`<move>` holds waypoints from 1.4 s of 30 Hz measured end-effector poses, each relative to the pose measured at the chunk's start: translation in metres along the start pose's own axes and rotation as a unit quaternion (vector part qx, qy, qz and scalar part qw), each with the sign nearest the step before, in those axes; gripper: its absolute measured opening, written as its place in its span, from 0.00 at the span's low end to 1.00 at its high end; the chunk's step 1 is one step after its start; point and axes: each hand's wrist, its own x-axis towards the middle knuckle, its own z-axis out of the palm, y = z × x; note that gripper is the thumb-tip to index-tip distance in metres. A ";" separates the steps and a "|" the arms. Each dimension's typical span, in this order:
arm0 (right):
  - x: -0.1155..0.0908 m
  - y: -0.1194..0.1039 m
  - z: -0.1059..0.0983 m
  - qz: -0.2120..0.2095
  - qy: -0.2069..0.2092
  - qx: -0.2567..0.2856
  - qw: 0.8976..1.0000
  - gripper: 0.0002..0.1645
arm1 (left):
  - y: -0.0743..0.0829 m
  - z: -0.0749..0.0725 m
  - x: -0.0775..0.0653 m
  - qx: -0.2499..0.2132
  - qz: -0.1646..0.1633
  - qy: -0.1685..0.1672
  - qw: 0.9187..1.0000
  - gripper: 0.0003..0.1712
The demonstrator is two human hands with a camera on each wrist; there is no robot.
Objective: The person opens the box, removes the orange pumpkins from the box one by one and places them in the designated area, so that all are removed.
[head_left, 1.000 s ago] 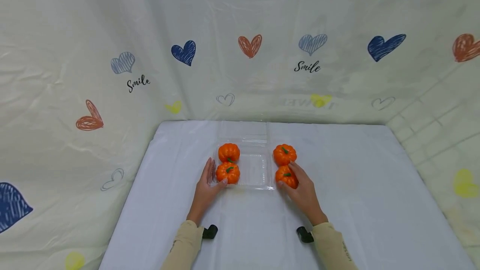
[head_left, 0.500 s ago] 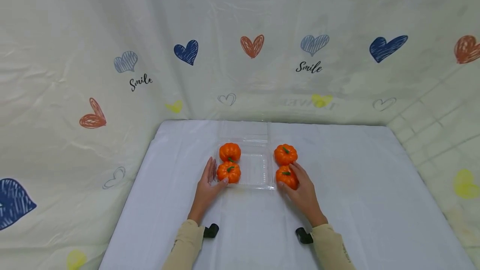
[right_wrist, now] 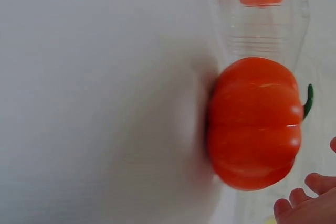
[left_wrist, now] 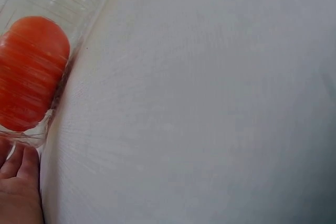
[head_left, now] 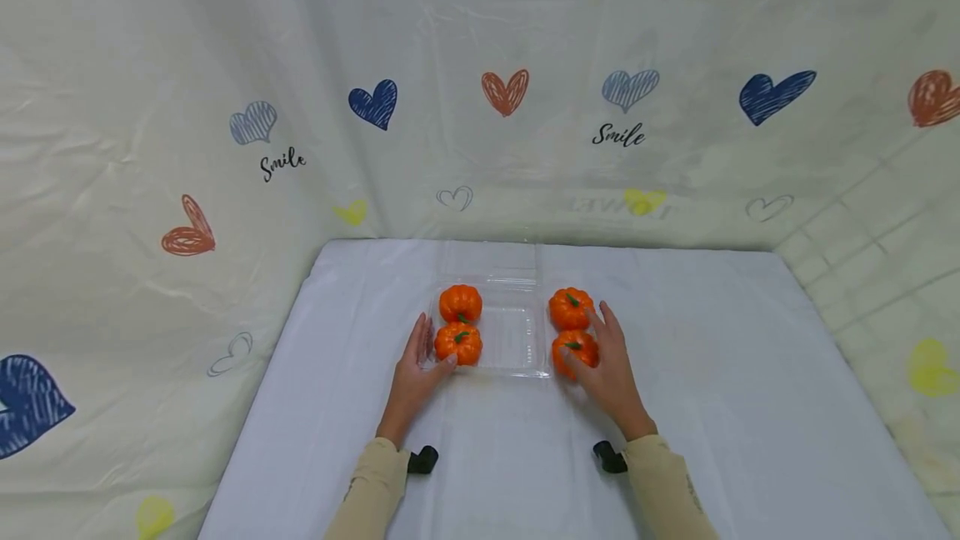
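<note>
A clear plastic container lies with its lid folded back. Inside, along its left side, sit two small orange pumpkins: a far one and a near one, which shows through the wall in the left wrist view. My left hand holds the container's near left corner, thumb in front and fingers along the side. Right of the container, two more pumpkins stand on the table, far and near. My right hand is spread around the near pumpkin; its visible fingertips stand apart from it.
A white cloth covers the table. Behind and at the sides hangs a pale curtain printed with hearts. A dark wrist camera mount shows by the left sleeve, and another mount by the right sleeve.
My right hand has loosened from the near right pumpkin, its fingers straightening and moving up beside the far one. The left hand and the pumpkins keep their places.
</note>
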 end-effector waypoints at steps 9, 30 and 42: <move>0.032 -0.026 -0.005 -0.015 -0.016 0.026 0.999 0.48 | 0.001 0.002 -0.003 -0.008 0.000 0.006 1.000 0.59; 0.086 -0.082 0.007 -0.130 -0.110 0.060 0.984 0.50 | 0.000 0.008 -0.006 -0.014 0.002 0.015 1.000 0.58; 0.104 -0.093 0.032 -0.147 -0.160 0.048 0.975 0.48 | 0.000 0.008 -0.002 -0.010 0.013 0.014 1.000 0.57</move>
